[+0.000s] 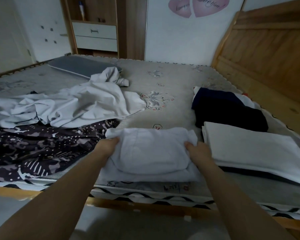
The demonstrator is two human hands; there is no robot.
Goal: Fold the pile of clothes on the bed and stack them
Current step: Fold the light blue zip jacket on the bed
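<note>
A: Item one, white garment. Where did we have it?

B: At the near edge of the bed, half folded. Our left hand and right hand each pinched a side of it, fingers curled into the cloth, probably to keep the fold square.

A: Item two?

B: Folded white piece, just right of it, overlapping a dark folded garment. We judged that the stack.

A: Unfolded stock?

B: White shirts and a patterned cloth, heaped left.

A: Any writing?

B: Pink hearts on the wall read "Love You".
</note>
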